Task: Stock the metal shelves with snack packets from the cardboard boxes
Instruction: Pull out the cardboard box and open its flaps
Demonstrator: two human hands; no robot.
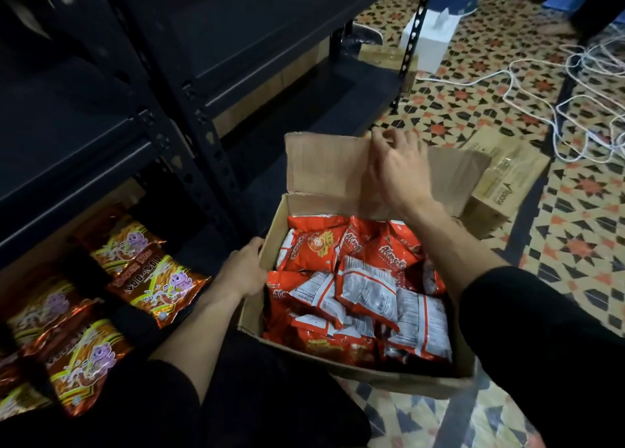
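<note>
An open cardboard box (257, 319) sits on the patterned floor, full of red and white snack packets (351, 285). My left hand (245, 268) grips the box's left wall near its top edge. My right hand (395, 170) reaches over the box, its fingers curled over the top edge of the upright far flap (324, 166). To the left stand dark metal shelves (101, 136). Their lowest level holds several brown and orange snack packets (152, 278) with a purple cartoon figure.
A shelf upright (203, 163) stands just left of the box. A closed cardboard box (504, 183) lies behind to the right. White cables (541, 89) sprawl over the tiled floor at the back right, near a white box (427, 41).
</note>
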